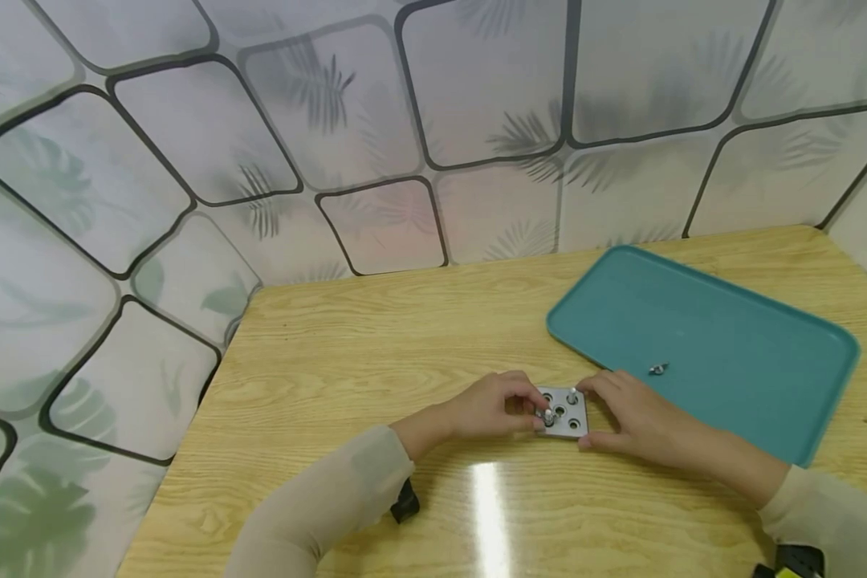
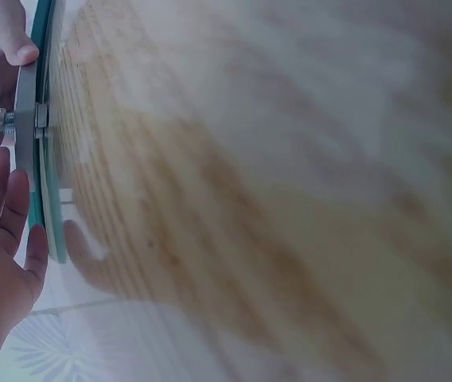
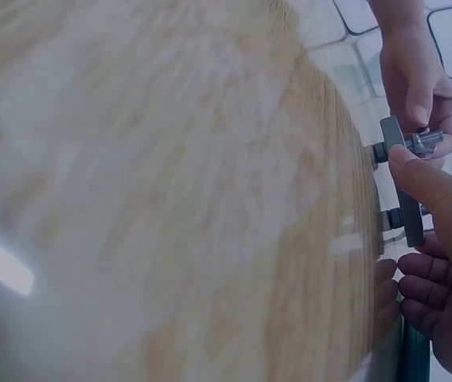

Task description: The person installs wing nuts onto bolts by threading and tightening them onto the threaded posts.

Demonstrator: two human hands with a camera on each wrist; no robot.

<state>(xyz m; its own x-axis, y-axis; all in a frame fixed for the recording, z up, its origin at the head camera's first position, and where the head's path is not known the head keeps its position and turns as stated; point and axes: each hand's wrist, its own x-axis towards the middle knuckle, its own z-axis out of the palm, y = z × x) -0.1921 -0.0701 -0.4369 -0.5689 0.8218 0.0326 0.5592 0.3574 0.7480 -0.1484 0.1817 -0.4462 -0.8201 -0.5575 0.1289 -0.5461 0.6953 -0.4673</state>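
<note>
Smooth metal plate (image 1: pixel 567 412), shiny metal bolt (image 1: pixel 548 417), glossy wood-grain tabletop (image 1: pixel 376 345), matt plastic-looking tray (image 1: pixel 715 337)

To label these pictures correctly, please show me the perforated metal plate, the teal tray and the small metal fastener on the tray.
Perforated metal plate (image 1: pixel 561 426): head view, bare top face.
Teal tray (image 1: pixel 737 353): head view, bare bottom.
Small metal fastener (image 1: pixel 657 369): head view, its middle.

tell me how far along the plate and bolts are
Done, it seems: the far bolt and the near bolt both stand in the plate. In hand: the left grip pinches at the near bolt's top, and the right grip holds the plate by its edges. Left, probably: what looks like a wing nut on the tray, perhaps for the far bolt, where none shows.
</note>
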